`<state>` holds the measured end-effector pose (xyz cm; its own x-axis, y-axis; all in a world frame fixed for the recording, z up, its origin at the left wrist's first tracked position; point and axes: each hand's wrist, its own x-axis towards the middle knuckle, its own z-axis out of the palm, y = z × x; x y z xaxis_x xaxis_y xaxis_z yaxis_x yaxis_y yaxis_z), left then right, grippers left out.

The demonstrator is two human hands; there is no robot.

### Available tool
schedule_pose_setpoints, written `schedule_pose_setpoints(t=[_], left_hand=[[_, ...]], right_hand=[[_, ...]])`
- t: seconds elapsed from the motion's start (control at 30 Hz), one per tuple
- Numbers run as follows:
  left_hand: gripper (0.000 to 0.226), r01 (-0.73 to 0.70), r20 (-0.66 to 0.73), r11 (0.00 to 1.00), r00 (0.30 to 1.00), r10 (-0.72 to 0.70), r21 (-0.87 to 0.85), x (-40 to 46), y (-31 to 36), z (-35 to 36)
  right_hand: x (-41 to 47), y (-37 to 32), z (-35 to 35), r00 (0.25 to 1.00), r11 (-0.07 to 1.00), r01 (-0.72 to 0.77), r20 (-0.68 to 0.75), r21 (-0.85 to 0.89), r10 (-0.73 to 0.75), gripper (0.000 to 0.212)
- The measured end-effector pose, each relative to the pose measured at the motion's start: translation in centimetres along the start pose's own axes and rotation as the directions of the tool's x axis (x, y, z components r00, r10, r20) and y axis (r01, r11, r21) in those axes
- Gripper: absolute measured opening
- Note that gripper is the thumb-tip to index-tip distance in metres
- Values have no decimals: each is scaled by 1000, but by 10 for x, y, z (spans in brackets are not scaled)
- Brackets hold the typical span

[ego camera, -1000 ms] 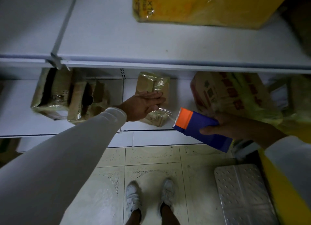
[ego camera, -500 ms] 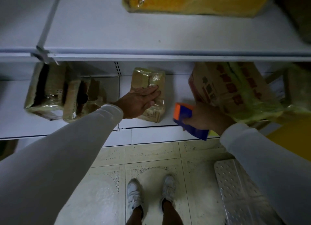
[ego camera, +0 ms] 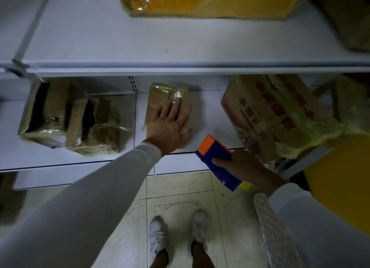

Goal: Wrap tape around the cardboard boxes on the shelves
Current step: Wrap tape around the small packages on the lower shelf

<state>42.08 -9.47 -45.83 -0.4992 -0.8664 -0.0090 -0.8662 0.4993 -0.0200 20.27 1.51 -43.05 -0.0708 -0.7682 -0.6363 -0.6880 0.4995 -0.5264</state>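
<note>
On the lower shelf [ego camera: 202, 115], in the head view, the left hand [ego camera: 169, 125] lay flat with fingers spread on the small taped cardboard box [ego camera: 160, 96], which sat mid-shelf between two torn boxes [ego camera: 70, 119] on the left and a large printed carton [ego camera: 276, 109] on the right. Compared with half a second earlier, that hand had slid further over the box top, and the right hand [ego camera: 242, 163] had drawn the blue and orange tape dispenser [ego camera: 215, 157] back from the shelf edge, so more of its body showed. The right hand's fingers curled around the dispenser, held just in front of the shelf lip, apart from the small box. No tape strand could be made out in the dim light. The yellow box [ego camera: 210, 1] on the upper shelf was cut off by the frame, and the carton's near corner was hidden behind the right hand.
</note>
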Motion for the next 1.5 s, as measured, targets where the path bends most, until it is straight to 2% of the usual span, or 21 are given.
schedule_pose_setpoints(t=[0.2,0.43,0.6,0.73,0.8,0.87,0.97,1.07,1.27,1.5], left_hand=[[79,66,52,998,997,-65,-21,5,16,-7],[78,107,31,994,994,-107,-8,5,24,-7],[91,186,103,959,981,-167,-214,7,31,-19],[92,95,-67,906,989,-134,-413,-12,16,-30],[88,87,-78,852,986,-148,-516,-34,7,-40],[81,147,-40,815,978,-204,-561,-59,0,-49],[76,223,13,807,966,-258,-547,-93,-13,-53],[74,294,61,814,950,-307,-501,-115,-30,-55],[66,348,74,807,931,-358,-476,-160,-81,-52],[55,299,65,860,952,-300,-414,-202,-157,-39]], right_hand=[[-10,2,-6,1000,1000,22,22,-2,-22,32],[-7,11,-7,998,998,50,26,48,-51,29],[-6,11,-13,997,995,76,5,70,-77,35],[-12,12,-24,998,994,58,-26,91,-55,43],[-16,13,-27,998,992,65,-21,106,-64,43],[-22,12,-28,998,991,67,-15,117,-66,39],[-33,8,-20,997,993,79,17,87,-80,31],[-46,-1,-7,996,995,88,25,41,-89,35],[-65,-49,44,996,996,91,4,19,-91,38],[-76,-119,118,995,995,93,-22,45,-92,41]])
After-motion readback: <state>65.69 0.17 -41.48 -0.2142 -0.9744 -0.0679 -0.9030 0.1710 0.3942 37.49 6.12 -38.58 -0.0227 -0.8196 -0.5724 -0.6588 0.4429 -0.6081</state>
